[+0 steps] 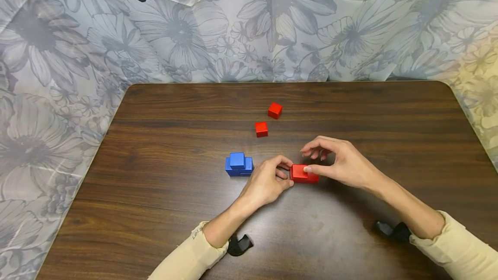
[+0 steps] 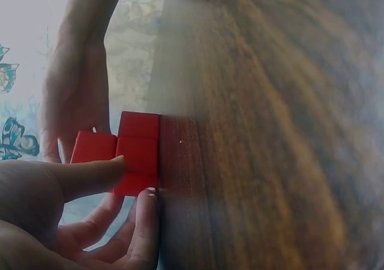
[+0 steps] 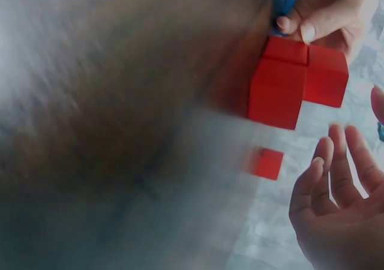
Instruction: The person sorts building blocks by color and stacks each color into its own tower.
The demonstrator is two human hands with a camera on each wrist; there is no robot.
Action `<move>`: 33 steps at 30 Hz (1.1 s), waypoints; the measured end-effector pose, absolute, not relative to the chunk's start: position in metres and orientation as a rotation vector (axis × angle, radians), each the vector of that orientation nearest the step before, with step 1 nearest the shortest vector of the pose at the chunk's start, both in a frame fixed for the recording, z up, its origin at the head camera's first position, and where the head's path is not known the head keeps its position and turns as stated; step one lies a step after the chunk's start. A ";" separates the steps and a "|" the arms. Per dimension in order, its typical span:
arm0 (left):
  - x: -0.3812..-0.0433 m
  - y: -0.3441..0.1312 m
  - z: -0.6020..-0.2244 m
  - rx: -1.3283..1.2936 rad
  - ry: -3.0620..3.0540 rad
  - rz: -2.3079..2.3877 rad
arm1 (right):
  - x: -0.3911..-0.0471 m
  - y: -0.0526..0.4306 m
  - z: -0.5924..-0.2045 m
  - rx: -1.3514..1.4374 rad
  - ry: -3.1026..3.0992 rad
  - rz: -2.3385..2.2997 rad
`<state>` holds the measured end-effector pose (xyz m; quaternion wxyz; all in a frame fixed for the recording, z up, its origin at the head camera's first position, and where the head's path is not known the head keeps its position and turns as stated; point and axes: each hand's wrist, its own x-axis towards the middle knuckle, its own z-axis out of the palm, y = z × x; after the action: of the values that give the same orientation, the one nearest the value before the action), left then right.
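A row of red blocks point(image 1: 312, 179) stands on the table with another red block point(image 1: 298, 171) stacked on it. My left hand point(image 1: 266, 180) pinches the left end of the row, thumb at the near side and fingers at the far side. In the left wrist view the thumb lies against the red blocks point(image 2: 138, 153). My right hand point(image 1: 346, 165) hovers just right of the stack, fingers loosely bent with nothing between them. From the right wrist view, its fingers point(image 3: 342, 174) are apart from the red blocks point(image 3: 276, 93).
Left of my left hand is a group of blue blocks point(image 1: 246, 167) with one blue block point(image 1: 237, 159) on top. Two loose red cubes lie farther back, one nearer point(image 1: 261, 129) and one farther point(image 1: 275, 110). A floral cloth point(image 1: 249, 33) hangs behind the table point(image 1: 175, 111).
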<state>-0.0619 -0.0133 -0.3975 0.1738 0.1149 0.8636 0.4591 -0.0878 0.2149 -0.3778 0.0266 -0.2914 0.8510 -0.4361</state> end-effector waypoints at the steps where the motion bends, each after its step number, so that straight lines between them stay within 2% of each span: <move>1: -0.062 -0.013 -0.397 0.322 2.447 1.303 | -0.090 0.215 -0.376 -0.900 2.632 -1.348; 33: -0.060 -0.013 -0.396 0.352 2.424 1.362 | -0.134 0.211 -0.356 -0.805 2.665 -1.287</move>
<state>-0.0601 -0.0133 -0.3961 0.1686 0.1239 0.8526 0.4788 -0.1336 0.2111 -0.3558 0.0374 -0.2622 0.8683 -0.4195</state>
